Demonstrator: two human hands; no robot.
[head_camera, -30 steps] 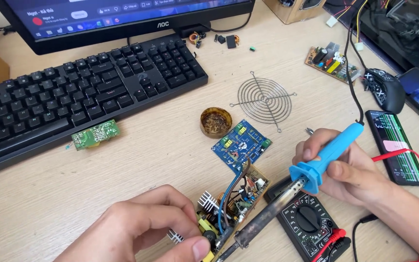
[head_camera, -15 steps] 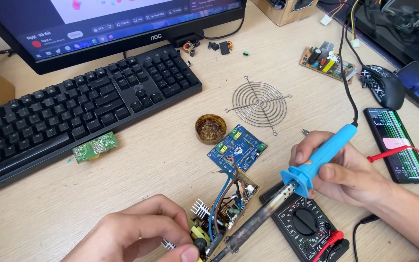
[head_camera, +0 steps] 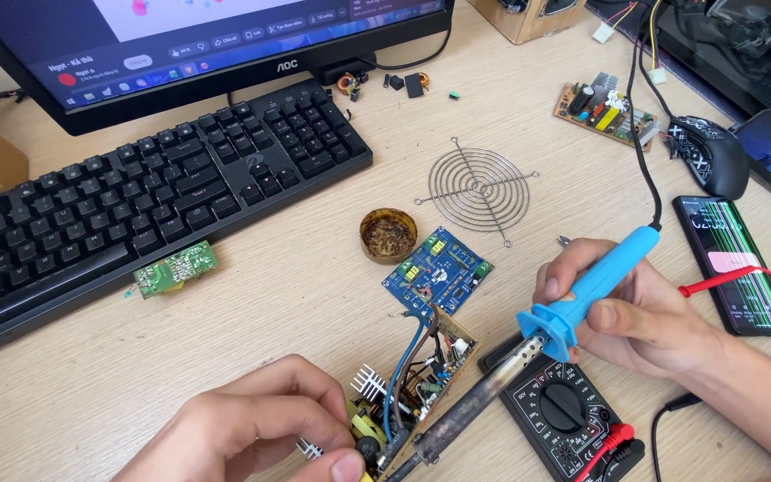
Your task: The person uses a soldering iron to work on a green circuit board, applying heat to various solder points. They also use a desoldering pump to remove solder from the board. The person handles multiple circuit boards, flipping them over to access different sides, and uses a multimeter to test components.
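My right hand (head_camera: 628, 308) grips the blue handle of a soldering iron (head_camera: 582, 295). Its dark metal shaft slants down-left, with the tip at the lower edge of a brown circuit board (head_camera: 421, 388). That board carries a small finned heatsink and blue wires that run up to a blue circuit board (head_camera: 439, 275). My left hand (head_camera: 256, 433) pinches the brown board's near end at the bottom of the view, thumb and fingers closed on it.
A black multimeter (head_camera: 564, 418) with red leads lies under the iron. A round flux tin (head_camera: 388, 234), a wire fan grille (head_camera: 479, 189), a small green board (head_camera: 176, 268), a black keyboard (head_camera: 136, 201), a monitor (head_camera: 216, 45), a phone (head_camera: 735, 259) and a mouse (head_camera: 708, 153) surround the work.
The view has shifted slightly, so everything sits a little higher in the picture. Both hands keep their hold, and the iron stays against the brown board.
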